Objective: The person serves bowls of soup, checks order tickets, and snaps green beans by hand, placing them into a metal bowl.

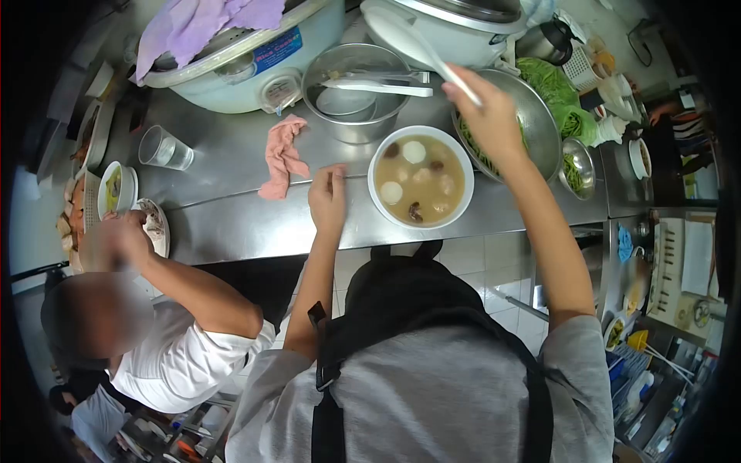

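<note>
My right hand is closed round the handle of a white rice paddle, raised above a metal colander with green vegetables. The paddle's broad end lies over the front of a pale rice cooker. My left hand rests on the steel counter with its fingers curled; whether anything is in them is hidden. Between my hands stands a white bowl of brownish soup with white round pieces and dark pieces. Left of it lies a crumpled pink cloth.
Behind the bowl, a metal pot holds white-handled utensils. Two rice cookers line the back. A clear glass stands at the left. A co-worker reaches towards dishes there. A small metal bowl is at the right.
</note>
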`<state>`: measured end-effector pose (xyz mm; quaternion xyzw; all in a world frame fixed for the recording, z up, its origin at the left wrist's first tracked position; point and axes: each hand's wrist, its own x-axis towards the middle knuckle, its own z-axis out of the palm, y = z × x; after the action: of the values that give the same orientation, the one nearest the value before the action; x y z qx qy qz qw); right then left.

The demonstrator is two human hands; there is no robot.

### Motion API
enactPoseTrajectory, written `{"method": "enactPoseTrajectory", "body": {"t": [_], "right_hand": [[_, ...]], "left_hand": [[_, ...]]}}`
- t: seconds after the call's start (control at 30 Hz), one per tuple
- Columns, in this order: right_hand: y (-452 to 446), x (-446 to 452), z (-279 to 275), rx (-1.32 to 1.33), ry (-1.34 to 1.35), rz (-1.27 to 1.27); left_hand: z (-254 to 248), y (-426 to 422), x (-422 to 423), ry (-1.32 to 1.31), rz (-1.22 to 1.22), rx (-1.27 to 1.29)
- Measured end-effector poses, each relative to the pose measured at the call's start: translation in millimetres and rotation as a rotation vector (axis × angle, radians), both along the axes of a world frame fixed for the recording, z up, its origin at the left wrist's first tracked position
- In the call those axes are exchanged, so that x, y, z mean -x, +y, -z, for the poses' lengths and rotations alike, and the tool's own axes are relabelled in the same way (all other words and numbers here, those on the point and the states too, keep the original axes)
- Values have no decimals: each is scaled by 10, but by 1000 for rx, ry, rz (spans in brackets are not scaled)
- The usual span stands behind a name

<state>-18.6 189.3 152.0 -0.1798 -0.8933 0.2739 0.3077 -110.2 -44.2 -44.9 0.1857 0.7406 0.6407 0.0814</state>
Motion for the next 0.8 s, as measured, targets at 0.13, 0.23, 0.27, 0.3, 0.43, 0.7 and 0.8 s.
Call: {"method": "enactPoseTrajectory", "body": {"t": [0.13, 0.23, 0.27, 0.3, 0.43, 0.7, 0.8], "right_hand": [[60, -649, -163, 600, -68, 82], [-63, -1231, -19, 583, -246, 255], [-116, -1345, 74, 585, -247, 243], [-158, -1447, 184, 587, -247, 234], [-258, -1634, 404, 530, -403, 263], [-307, -1635, 453, 571, -451, 270], [-306, -1640, 471, 574, -448, 256]], "left_hand": [[26, 21, -5, 8, -10, 4], [6, 14, -10, -3, 10, 24], [10, 17, -6, -1, 7, 37], [14, 23, 1, 1, 4, 49], [15, 45, -5, 21, -8, 66], [18, 46, 0, 27, -1, 65], [4, 48, -6, 25, 0, 59]]}}
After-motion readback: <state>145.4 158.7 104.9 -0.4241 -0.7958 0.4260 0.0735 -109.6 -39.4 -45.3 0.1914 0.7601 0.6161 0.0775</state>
